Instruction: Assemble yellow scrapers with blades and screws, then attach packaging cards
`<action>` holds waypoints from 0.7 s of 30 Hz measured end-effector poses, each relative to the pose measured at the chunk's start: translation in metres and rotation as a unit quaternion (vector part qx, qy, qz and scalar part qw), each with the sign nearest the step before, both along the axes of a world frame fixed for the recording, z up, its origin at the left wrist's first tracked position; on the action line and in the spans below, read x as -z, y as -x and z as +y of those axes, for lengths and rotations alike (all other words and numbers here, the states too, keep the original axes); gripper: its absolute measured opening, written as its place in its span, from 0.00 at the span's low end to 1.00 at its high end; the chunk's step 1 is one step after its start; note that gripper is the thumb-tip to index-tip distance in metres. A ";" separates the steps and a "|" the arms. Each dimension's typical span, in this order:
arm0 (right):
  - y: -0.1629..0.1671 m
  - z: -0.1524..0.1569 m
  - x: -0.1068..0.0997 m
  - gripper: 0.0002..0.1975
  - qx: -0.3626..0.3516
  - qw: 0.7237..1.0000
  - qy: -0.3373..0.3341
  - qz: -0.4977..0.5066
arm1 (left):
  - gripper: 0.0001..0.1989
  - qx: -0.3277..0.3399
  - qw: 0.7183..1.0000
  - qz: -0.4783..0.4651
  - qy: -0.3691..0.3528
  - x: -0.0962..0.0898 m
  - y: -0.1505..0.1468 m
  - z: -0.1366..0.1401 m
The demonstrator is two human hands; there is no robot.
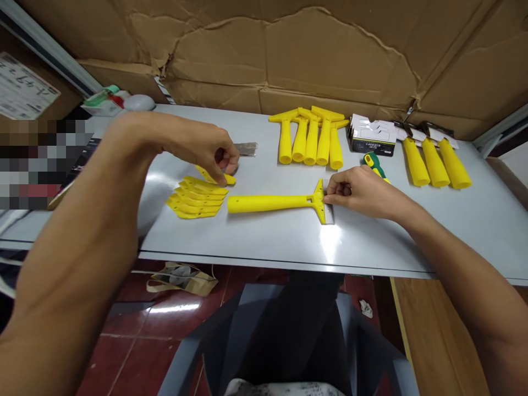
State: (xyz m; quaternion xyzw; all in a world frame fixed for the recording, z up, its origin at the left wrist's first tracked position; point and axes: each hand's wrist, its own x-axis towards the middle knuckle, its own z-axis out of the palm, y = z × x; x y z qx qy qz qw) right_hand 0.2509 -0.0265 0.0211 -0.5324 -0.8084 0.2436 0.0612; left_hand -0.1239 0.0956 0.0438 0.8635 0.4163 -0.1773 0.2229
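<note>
A yellow scraper (272, 203) lies across the table, its handle pointing left and its head to the right. My right hand (357, 190) is closed, with thumb and fingertips pinching the metal blade (329, 215) at the scraper's head. Over on the left, my left hand (218, 154) is closed on the edge of a flat yellow plastic piece (206, 174). Just below it, several like yellow pieces (196, 201) lie overlapped in a fan. Behind the left fingertips is a stack of thin metal blades (246, 149).
Several yellow scraper handles (311, 137) stand at the back beside white-and-black packaging cards (373, 137). A green-and-yellow screwdriver (374, 164) lies partly behind my right hand. Farther right are several scrapers (436, 162) with cards on their heads. Cardboard (264, 55) walls the back.
</note>
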 end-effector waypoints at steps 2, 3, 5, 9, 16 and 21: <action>0.001 0.000 -0.001 0.07 0.001 1.000 0.001 0.005 | 0.26 -0.006 0.998 -0.057 -0.007 -0.008 -0.004 -0.007; 0.001 0.000 -0.002 0.07 0.002 1.000 0.000 0.010 | 0.30 -0.011 0.995 -0.092 -0.022 -0.012 -0.007 -0.011; 0.001 0.001 -0.002 0.07 0.006 1.000 -0.004 0.017 | 0.33 -0.034 0.984 -0.167 -0.059 -0.018 -0.015 -0.020; 0.001 0.000 -0.005 0.07 0.013 1.000 -0.013 0.020 | 0.25 -0.094 0.924 -0.363 -0.074 -0.016 -0.033 -0.025; -0.001 -0.003 -0.008 0.10 0.090 0.981 -0.111 0.133 | 0.18 -0.050 0.790 -0.610 -0.026 0.008 -0.078 -0.042; 0.000 -0.008 -0.011 0.15 0.092 0.941 -0.148 0.289 | 0.12 -0.004 0.790 -0.605 -0.100 0.010 -0.106 -0.086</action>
